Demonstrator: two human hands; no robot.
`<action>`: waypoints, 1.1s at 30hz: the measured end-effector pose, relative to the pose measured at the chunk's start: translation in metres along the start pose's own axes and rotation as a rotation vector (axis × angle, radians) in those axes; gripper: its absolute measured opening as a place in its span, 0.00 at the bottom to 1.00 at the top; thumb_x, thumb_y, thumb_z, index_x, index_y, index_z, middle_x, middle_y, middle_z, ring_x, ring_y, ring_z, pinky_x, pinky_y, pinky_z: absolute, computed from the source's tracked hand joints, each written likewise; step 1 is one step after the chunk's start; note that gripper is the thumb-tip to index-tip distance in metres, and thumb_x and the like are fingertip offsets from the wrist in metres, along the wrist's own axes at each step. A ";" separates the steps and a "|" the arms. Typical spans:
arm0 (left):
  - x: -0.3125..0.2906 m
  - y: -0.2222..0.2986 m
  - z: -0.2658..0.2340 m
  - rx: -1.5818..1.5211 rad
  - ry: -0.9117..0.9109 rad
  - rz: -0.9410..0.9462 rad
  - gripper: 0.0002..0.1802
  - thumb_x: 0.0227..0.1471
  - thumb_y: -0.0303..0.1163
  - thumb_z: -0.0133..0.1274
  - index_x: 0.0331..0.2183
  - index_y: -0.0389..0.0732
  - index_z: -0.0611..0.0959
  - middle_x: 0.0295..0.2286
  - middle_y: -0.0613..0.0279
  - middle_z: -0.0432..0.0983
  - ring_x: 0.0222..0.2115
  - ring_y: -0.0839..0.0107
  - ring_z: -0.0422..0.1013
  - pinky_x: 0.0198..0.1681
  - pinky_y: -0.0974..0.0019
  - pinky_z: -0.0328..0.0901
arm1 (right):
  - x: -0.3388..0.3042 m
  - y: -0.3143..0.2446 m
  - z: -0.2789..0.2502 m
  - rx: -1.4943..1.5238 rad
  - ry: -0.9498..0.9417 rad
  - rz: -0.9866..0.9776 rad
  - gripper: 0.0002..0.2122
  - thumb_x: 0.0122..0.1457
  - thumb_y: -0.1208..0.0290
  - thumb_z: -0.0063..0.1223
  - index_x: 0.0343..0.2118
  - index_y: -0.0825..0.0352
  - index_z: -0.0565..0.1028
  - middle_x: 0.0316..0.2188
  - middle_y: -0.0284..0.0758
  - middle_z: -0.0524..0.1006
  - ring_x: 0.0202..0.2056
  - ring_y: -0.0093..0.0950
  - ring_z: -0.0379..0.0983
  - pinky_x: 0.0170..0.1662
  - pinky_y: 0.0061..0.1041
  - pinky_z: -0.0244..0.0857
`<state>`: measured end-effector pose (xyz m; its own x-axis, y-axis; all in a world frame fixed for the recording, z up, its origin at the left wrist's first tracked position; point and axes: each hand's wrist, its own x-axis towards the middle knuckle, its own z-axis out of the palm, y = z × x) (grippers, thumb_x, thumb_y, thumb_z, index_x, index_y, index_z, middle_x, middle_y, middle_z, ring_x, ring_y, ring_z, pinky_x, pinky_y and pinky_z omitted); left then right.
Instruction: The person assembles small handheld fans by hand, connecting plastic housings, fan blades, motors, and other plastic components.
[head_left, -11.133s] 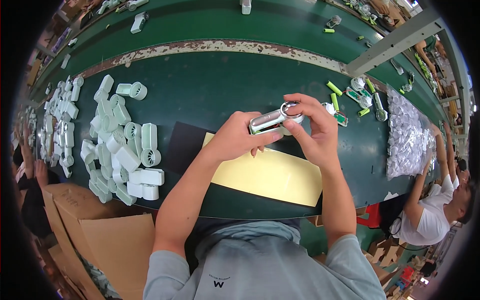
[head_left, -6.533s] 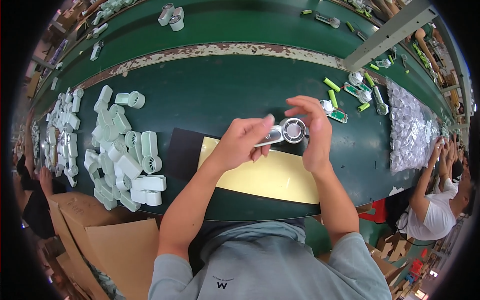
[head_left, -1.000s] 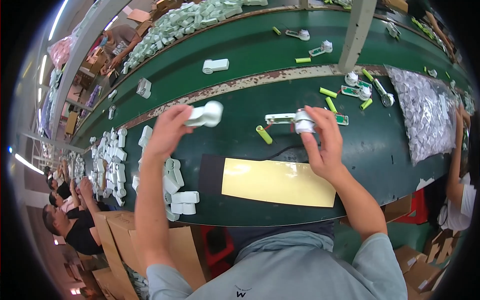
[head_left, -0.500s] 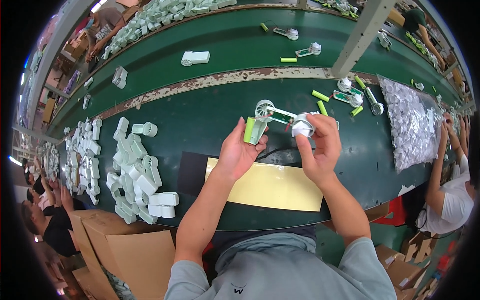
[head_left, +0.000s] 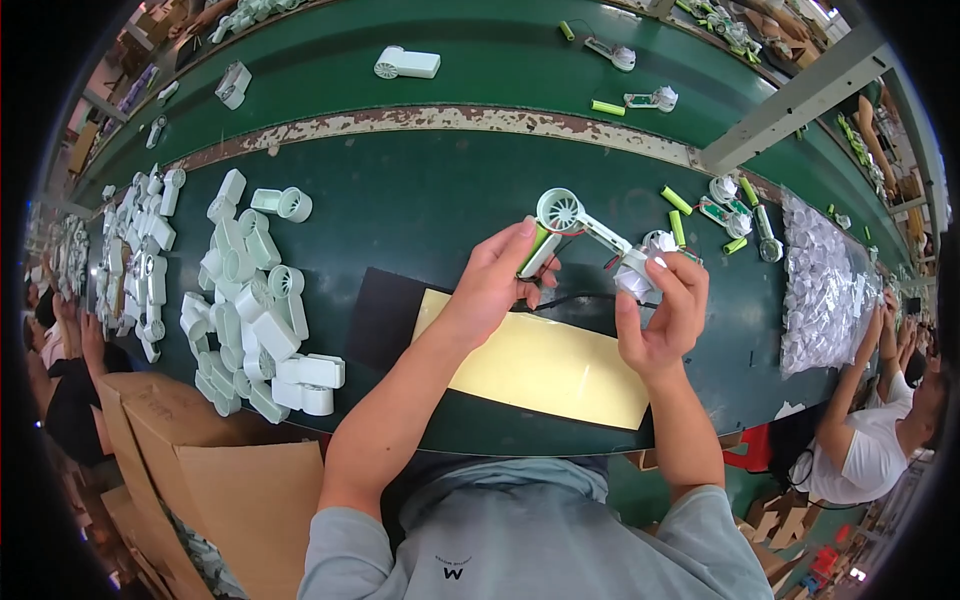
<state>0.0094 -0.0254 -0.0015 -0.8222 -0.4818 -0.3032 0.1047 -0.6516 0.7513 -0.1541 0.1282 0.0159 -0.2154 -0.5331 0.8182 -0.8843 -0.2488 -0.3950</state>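
Note:
My left hand [head_left: 490,280] is closed around the handle of a pale green mini-fan housing [head_left: 561,208], whose round vented end points up and away. A lime green battery [head_left: 535,247] lies along that handle under my left thumb. From the housing a narrow strip with a circuit board [head_left: 605,236] slants down to the right, with thin red wires beside it. At its lower end, my right hand [head_left: 665,318] grips a white fan motor piece [head_left: 636,280] between thumb and fingers. The exact seating of the battery is partly hidden by my left hand.
Many pale green housings [head_left: 240,320] lie heaped on the left. A yellow sheet [head_left: 550,370] on a black mat [head_left: 385,318] lies beneath my hands. Right are motor assemblies with batteries [head_left: 678,200] and a clear bag of white parts [head_left: 825,280]. A metal post [head_left: 800,95] rises beyond.
My left thumb has come over the battery, which now tilts along the housing instead of standing upright. The housing has turned its round end outward. The whole view has swung slightly.

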 end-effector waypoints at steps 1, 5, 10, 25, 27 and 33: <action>-0.001 0.000 0.001 -0.003 -0.001 -0.004 0.20 0.71 0.47 0.45 0.48 0.42 0.79 0.35 0.65 0.77 0.30 0.76 0.69 0.28 0.73 0.63 | -0.001 0.000 0.000 -0.003 -0.003 0.003 0.21 0.49 0.79 0.67 0.49 0.69 0.78 0.45 0.44 0.73 0.42 0.36 0.75 0.39 0.29 0.71; -0.006 -0.004 0.006 0.329 0.004 0.065 0.25 0.72 0.45 0.43 0.61 0.42 0.73 0.38 0.66 0.78 0.31 0.80 0.67 0.30 0.77 0.61 | -0.003 -0.002 0.004 0.099 -0.007 -0.025 0.22 0.47 0.84 0.65 0.48 0.65 0.78 0.48 0.45 0.72 0.47 0.41 0.76 0.40 0.30 0.73; -0.014 -0.004 0.008 0.503 -0.113 0.012 0.29 0.73 0.42 0.42 0.69 0.44 0.63 0.40 0.66 0.78 0.30 0.83 0.62 0.30 0.78 0.58 | 0.001 0.004 0.005 0.170 -0.031 -0.102 0.23 0.46 0.89 0.61 0.48 0.65 0.77 0.51 0.48 0.71 0.51 0.45 0.75 0.50 0.39 0.76; -0.020 0.002 0.007 0.362 -0.256 -0.031 0.22 0.64 0.29 0.56 0.58 0.36 0.79 0.31 0.68 0.78 0.24 0.83 0.70 0.25 0.74 0.67 | 0.001 0.015 0.006 0.345 -0.046 0.182 0.24 0.64 0.81 0.43 0.65 0.71 0.66 0.63 0.54 0.65 0.59 0.48 0.70 0.60 0.40 0.65; -0.019 -0.002 0.005 0.275 -0.288 -0.025 0.22 0.64 0.30 0.57 0.57 0.34 0.79 0.32 0.65 0.81 0.24 0.82 0.70 0.25 0.73 0.67 | 0.009 0.014 0.005 0.032 -0.152 0.182 0.24 0.65 0.82 0.46 0.64 0.69 0.68 0.65 0.53 0.64 0.64 0.46 0.66 0.64 0.40 0.60; 0.003 0.036 -0.042 -0.052 0.107 0.285 0.18 0.66 0.33 0.53 0.53 0.33 0.80 0.38 0.56 0.82 0.26 0.80 0.71 0.29 0.75 0.68 | 0.004 -0.011 0.006 -0.086 -0.202 0.187 0.13 0.58 0.82 0.59 0.47 0.70 0.78 0.49 0.44 0.77 0.48 0.41 0.75 0.51 0.35 0.69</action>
<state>0.0339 -0.0749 -0.0005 -0.6922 -0.7066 -0.1469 0.3533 -0.5092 0.7848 -0.1423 0.1235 0.0213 -0.2989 -0.7157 0.6313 -0.8707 -0.0661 -0.4873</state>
